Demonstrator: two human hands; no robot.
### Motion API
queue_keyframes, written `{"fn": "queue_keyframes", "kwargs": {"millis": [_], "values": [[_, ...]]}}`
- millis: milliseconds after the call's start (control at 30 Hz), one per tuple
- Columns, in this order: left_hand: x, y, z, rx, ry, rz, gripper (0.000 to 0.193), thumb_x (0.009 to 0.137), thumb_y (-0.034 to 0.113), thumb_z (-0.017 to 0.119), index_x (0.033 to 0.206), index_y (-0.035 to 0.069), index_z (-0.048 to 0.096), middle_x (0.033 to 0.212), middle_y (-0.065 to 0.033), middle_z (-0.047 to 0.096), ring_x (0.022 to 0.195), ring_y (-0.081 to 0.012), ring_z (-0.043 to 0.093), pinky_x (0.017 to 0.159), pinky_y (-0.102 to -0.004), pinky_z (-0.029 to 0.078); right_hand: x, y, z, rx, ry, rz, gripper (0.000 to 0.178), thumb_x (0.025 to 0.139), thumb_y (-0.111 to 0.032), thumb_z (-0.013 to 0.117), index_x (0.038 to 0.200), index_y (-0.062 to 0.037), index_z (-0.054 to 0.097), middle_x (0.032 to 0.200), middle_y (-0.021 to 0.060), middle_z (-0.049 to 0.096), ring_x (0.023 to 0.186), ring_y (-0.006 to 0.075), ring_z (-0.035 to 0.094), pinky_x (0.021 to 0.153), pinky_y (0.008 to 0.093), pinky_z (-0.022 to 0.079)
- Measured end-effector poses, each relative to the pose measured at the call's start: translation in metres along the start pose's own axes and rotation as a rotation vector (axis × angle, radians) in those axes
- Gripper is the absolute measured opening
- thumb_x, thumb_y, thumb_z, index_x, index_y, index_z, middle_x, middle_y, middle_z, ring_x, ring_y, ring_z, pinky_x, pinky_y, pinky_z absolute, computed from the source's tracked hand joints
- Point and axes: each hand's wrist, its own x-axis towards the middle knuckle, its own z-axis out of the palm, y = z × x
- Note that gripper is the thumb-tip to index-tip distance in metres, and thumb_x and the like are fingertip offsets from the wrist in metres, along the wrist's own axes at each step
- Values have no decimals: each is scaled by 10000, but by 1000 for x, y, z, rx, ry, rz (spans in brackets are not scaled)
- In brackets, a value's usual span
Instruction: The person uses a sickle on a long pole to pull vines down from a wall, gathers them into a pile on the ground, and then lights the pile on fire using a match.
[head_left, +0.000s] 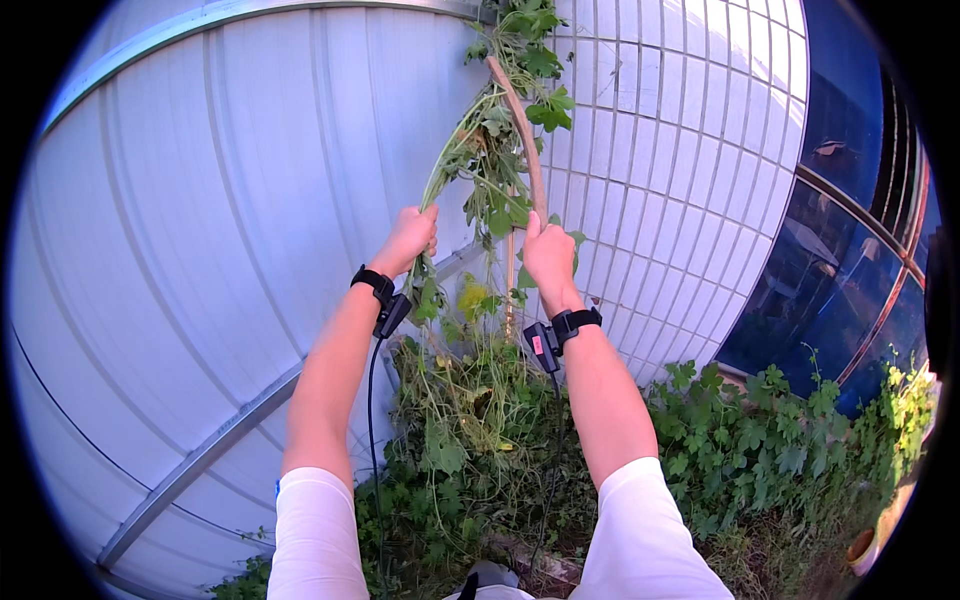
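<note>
My left hand (408,240) is closed round a bunch of green vine stems (450,150) that run up to the leafy growth at the top. In my right hand (550,258) is a long brown wooden stick (522,130), slightly curved in this view. Its upper end rests among or in front of the vine leaves (538,62), and whether anything is fixed to that end cannot be made out. Between my two hands, more leaves and thin stems hang down. Black straps with small dark devices sit on both wrists.
A pale ribbed metal panel wall (250,220) stands on the left, with a metal rail (215,440) across it. White tiled wall (660,170) and blue window panes (810,270) lie to the right. Tangled vines (470,410) and leafy plants (760,440) cover the ground. Cables hang from both wrists.
</note>
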Motion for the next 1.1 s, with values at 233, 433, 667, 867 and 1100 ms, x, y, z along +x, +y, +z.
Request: {"fn": "queue_keyframes", "kwargs": {"millis": [233, 433, 667, 867, 1100], "values": [[-125, -19, -30, 119, -73, -135, 307, 969, 244, 459, 705, 105, 385, 538, 36, 338, 437, -99, 329, 427, -296, 341, -175, 164, -136, -203, 77, 42, 475, 967, -319, 518, 730, 89, 580, 624, 298, 571, 612, 482, 582, 544, 510, 446], [-310, -131, -19, 333, -421, -334, 356, 995, 259, 451, 704, 56, 424, 502, 2, 422, 410, -119, 422, 428, -309, 382, -454, 235, -277, -386, 7, 293, 396, 969, -310, 517, 772, 32, 552, 533, 190, 521, 481, 363, 553, 478, 436, 410], [-480, -183, -10, 307, -548, -583, 369, 979, 281, 506, 697, 46, 477, 530, 1, 459, 443, -108, 446, 453, -299, 388, -555, 203, -331, -458, -38, 485, 479, 972, -361, 502, 754, 59, 577, 599, 230, 571, 553, 401, 581, 530, 464, 426], [-555, -218, -45, 559, -584, -578, 441, 924, 392, 591, 727, -3, 572, 570, -41, 501, 519, -134, 451, 512, -330, 388, -576, 213, -326, -131, 36, 877, 538, 985, -445, 454, 681, -2, 483, 527, 101, 502, 406, 208, 488, 395, 354, 381], [-617, -248, -73, 557, -371, -663, 459, 927, 400, 578, 745, -19, 541, 591, -65, 500, 557, -168, 464, 547, -348, 398, -580, 205, -286, 182, -86, 1063, 498, 969, -529, 442, 694, -122, 367, 521, -47, 340, 376, 59, 323, 335, 233, 287]]}}
